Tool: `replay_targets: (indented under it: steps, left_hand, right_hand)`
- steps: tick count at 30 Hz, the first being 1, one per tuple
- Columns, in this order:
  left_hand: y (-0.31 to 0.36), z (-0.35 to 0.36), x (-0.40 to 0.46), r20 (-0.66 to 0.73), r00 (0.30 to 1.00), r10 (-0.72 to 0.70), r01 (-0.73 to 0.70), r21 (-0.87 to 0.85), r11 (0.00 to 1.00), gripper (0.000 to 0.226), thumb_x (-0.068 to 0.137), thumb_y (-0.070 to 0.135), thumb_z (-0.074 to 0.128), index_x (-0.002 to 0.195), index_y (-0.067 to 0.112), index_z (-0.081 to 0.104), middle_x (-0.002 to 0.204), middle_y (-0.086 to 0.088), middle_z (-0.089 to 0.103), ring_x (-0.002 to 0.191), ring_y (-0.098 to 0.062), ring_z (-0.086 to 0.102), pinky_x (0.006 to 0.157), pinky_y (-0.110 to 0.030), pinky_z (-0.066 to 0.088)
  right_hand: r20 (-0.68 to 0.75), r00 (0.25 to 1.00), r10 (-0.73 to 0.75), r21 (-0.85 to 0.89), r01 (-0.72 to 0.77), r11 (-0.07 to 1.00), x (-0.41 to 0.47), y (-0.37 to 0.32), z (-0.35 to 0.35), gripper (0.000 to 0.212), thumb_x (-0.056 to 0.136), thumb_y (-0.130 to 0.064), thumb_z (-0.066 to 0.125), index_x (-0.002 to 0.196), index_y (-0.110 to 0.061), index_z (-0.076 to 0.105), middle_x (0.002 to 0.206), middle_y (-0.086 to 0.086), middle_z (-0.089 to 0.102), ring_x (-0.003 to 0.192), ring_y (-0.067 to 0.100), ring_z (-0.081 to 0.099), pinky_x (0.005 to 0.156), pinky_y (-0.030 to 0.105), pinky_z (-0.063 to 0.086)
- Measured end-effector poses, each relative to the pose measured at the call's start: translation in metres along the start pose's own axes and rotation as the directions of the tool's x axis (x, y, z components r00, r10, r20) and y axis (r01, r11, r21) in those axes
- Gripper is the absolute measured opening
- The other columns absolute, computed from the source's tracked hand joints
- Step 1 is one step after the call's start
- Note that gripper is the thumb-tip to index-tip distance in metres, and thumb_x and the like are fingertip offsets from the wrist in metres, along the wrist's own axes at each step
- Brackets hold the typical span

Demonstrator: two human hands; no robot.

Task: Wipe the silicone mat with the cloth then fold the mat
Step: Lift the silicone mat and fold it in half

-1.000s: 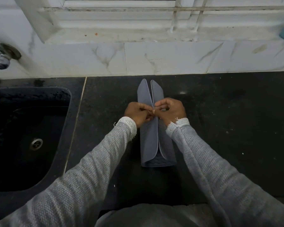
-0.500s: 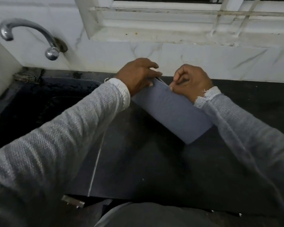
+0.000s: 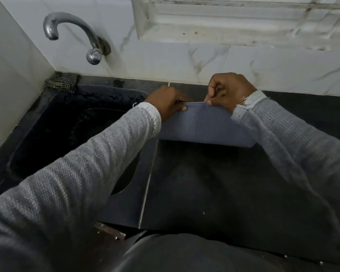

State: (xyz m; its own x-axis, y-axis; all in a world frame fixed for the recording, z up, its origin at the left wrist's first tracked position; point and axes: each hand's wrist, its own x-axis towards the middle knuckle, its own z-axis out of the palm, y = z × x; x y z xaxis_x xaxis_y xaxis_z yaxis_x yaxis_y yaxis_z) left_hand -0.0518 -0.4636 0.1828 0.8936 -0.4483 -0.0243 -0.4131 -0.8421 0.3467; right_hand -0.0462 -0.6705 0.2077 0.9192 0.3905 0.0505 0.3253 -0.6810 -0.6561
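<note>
Folded mat (image 3: 202, 126) at centre frame, on the counter (image 3: 214, 183), its far edge lifted toward the wall tiles (image 3: 165, 59). Left hand (image 3: 165, 104) pinching that edge at its left end, right hand (image 3: 228, 91) pinching it at the right end, both just before the wall. Sink (image 3: 57, 130) left of the mat, sunk into the counter. Tap (image 3: 77, 34) at upper left, out of the wall above the sink. Checked cloth (image 3: 62, 82) in the sink's far left corner. Window ledge (image 3: 234, 34) at upper right, above the hands.

Both hands, left (image 3: 168, 104) and right (image 3: 229, 91), curled, pinching, arms extended forward.
</note>
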Motion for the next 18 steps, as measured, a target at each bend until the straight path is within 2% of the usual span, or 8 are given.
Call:
replay_targets:
  steps: [5,10,14,18]
  left_hand:
    - [-0.014,0.019,0.002,0.039,0.999,-0.016,0.018,-0.051,0.999,0.03,0.092,0.02,0.058,0.12,0.024,0.066,0.122,-0.005,0.067,0.115,-0.027,0.059,0.096,-0.036,0.046]
    - [-0.023,0.034,0.007,0.096,0.995,-0.027,0.03,-0.037,0.999,0.032,0.093,0.021,0.055,0.124,0.026,0.063,0.128,-0.002,0.063,0.118,-0.026,0.057,0.099,-0.037,0.045]
    - [-0.024,0.045,0.009,0.121,0.992,-0.036,0.037,-0.007,0.999,0.036,0.094,0.019,0.053,0.129,0.024,0.059,0.135,-0.002,0.057,0.124,-0.025,0.053,0.103,-0.037,0.041]
    - [-0.024,0.058,0.004,0.24,0.969,-0.052,0.063,-0.037,0.997,0.032,0.095,0.019,0.053,0.126,0.021,0.062,0.128,-0.005,0.062,0.119,-0.025,0.055,0.101,-0.036,0.043]
  right_hand:
    - [0.0,1.0,0.032,-0.051,-0.032,0.998,0.005,0.007,0.018,0.018,0.074,0.005,0.069,0.074,-0.009,0.058,0.084,0.014,0.072,0.08,0.022,0.071,0.078,0.032,0.058]
    - [-0.011,1.0,0.026,-0.083,-0.027,0.996,0.005,0.02,0.034,0.019,0.074,0.008,0.066,0.068,-0.01,0.06,0.08,0.014,0.073,0.079,0.026,0.071,0.081,0.041,0.058]
    - [-0.035,0.999,-0.009,-0.12,0.005,0.993,-0.001,0.03,0.046,0.021,0.075,0.009,0.064,0.066,-0.01,0.06,0.076,0.011,0.072,0.077,0.025,0.07,0.078,0.043,0.058]
    - [0.02,1.0,0.0,-0.141,0.003,0.99,-0.012,0.037,0.058,0.015,0.077,0.008,0.064,0.068,-0.005,0.062,0.077,0.012,0.072,0.076,0.027,0.069,0.078,0.043,0.057]
